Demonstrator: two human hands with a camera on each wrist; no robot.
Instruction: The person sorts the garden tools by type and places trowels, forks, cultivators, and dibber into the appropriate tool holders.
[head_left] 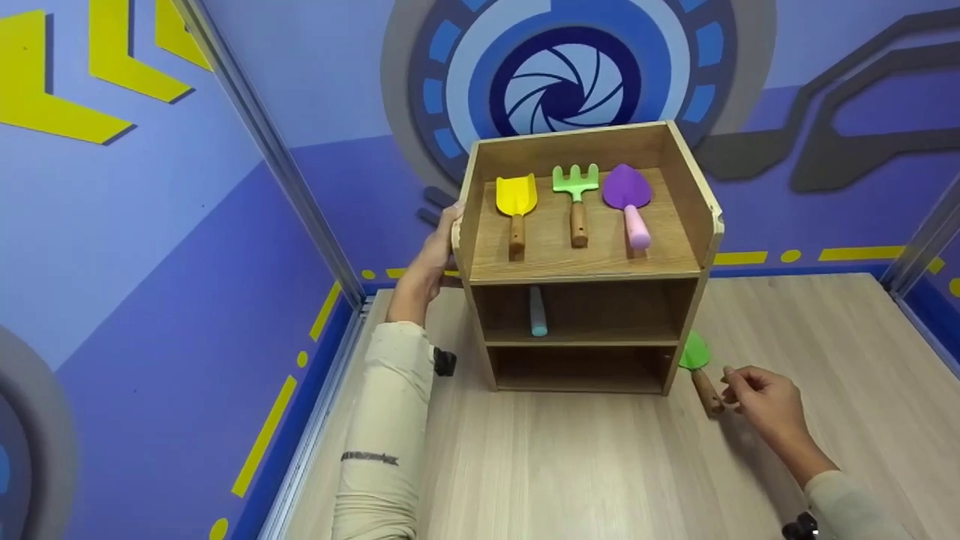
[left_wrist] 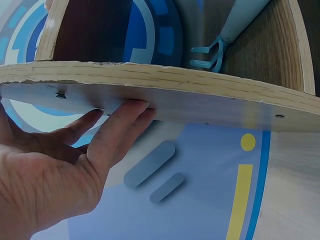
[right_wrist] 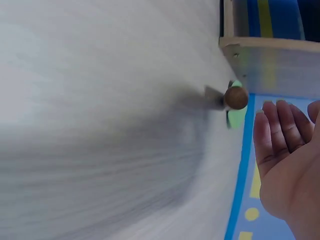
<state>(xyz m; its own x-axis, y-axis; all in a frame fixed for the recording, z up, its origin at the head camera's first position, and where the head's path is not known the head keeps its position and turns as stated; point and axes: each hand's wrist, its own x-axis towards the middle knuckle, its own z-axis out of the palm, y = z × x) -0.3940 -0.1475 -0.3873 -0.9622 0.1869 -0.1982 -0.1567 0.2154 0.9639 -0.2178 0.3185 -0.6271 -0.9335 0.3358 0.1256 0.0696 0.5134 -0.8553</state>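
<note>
My left hand [head_left: 431, 259] touches the outer left side of a small wooden shelf [head_left: 589, 276], its fingers extended against the panel in the left wrist view. Beside the shelf's lower right side is a toy trowel [head_left: 704, 390] with a green blade and brown wooden handle. Close to that handle my right hand [head_left: 772, 405] hovers, with loosely bent fingers and nothing held. On the top shelf lie a yellow shovel [head_left: 517, 199], a green hand rake [head_left: 577, 196] and a purple trowel [head_left: 628, 191] with a pink handle. A light-blue hand fork [left_wrist: 227, 37] is in the middle compartment.
The shelf stands on a pale wood-grain table [head_left: 585, 457]. Behind it rises a blue and purple printed wall [head_left: 337, 90], and another printed wall [head_left: 172, 277] runs along the left with a metal corner strip [head_left: 277, 135].
</note>
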